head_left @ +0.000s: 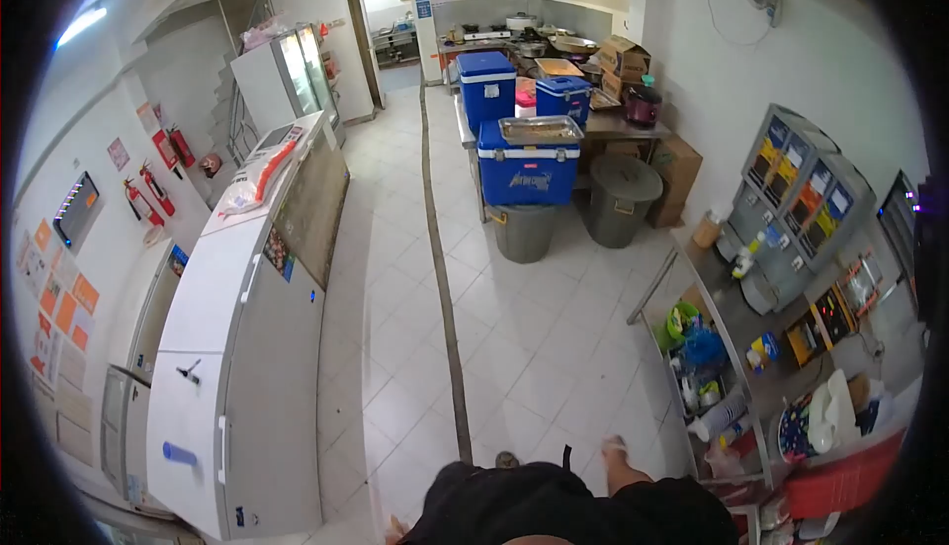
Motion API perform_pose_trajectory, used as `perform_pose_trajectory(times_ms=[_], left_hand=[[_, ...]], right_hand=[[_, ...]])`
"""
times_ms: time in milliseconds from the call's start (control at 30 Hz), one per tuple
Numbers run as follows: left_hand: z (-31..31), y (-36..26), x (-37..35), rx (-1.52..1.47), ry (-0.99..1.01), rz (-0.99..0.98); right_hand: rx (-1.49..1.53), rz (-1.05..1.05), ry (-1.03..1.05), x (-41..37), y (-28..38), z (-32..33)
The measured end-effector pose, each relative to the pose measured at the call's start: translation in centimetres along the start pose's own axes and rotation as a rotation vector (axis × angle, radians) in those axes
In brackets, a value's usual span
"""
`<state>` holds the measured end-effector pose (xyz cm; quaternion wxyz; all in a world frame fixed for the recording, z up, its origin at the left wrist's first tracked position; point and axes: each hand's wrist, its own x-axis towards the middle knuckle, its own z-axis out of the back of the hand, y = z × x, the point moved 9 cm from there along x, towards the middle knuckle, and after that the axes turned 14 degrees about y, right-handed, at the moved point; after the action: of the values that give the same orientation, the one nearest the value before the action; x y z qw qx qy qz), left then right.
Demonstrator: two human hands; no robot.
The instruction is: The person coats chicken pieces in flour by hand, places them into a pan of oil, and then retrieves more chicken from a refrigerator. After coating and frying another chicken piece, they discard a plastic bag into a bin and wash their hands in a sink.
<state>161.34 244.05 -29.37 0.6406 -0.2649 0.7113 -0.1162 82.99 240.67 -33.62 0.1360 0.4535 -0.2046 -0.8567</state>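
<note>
A small bit of my left hand [396, 529] shows at the bottom edge, beside my black clothing [554, 505]. Its fingers are too cut off to read, and I cannot make out anything held in it. My right hand is out of the picture. One of my feet [615, 451], in a sandal, is on the white tiled floor [534, 367]. Left of me runs a row of white chest freezers [198, 298]. On their lids lie a blue cylinder [179, 453], a dark pen-like item [189, 372] and a plastic bag [247, 192].
Ahead, blue cooler boxes [529, 174] stand by a metal table, one topped with a metal tray [541, 130]. Grey lidded bins [625, 199] and cardboard boxes [675, 179] are beside them. A cluttered shelf [707, 367] lines the right. A dark floor channel [440, 278] runs toward a doorway.
</note>
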Motion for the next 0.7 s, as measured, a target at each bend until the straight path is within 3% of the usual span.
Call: perform_pose_trajectory(times_ms=[33, 67, 100, 133, 200, 333, 400, 467, 533, 600, 633, 667, 700], left_hand=[[-0.7, -0.3, -1.0, 0.025, -0.063, 0.097], [-1.6, -1.5, -0.6, 0.019, -0.084, 0.14], [-2.2, -3.2, 0.2, 0.019, -0.092, 0.154], [-2.7, -5.2, 1.5, 0.013, -0.092, 0.163], [-3.5, -9.6, 4.4, -0.004, -0.101, 0.177], [-3.8, -21.1, 11.5, -0.016, -0.11, 0.183], [-3.2, -27.8, 15.4, -0.018, -0.112, 0.17], [-2.8, -35.3, 19.6, -0.015, -0.105, 0.145], [-2.1, -44.2, 24.6, -0.009, -0.095, 0.081], [-2.0, -55.8, 30.7, 0.006, -0.061, -0.057], [-2.8, -62.4, 33.9, 0.013, -0.03, -0.153], [-3.9, -69.3, 37.0, 0.042, 0.046, -0.266], [-5.7, -77.3, 39.6, 0.073, 0.124, -0.378]], right_hand=[[-0.296, 0.014, 0.11, 0.2, 9.5, -1.6], [-0.264, 0.167, -0.041, 2.6, 16.5, -4.3], [-0.282, 0.251, 0.147, 0.3, 26.1, -5.5], [-0.203, 0.314, 0.186, 0.8, 33.0, -8.0], [-0.347, 0.474, 0.233, -3.9, 48.0, -10.3], [-0.406, 0.589, 0.184, -3.4, 64.2, -15.6], [-0.277, 0.535, 0.217, -1.0, 66.7, -17.8], [-0.485, 0.426, 0.219, 3.5, 66.7, -19.9], [-0.588, 0.228, 0.298, 3.0, 66.5, -19.2], [-0.643, 0.127, 0.232, 12.4, 60.3, -20.8], [-0.844, 0.473, 0.071, 13.6, 58.6, -20.8], [-0.744, 0.326, 0.137, 13.5, 58.0, -19.9], [-0.247, 0.632, 0.086, 19.2, 52.8, -20.3]])
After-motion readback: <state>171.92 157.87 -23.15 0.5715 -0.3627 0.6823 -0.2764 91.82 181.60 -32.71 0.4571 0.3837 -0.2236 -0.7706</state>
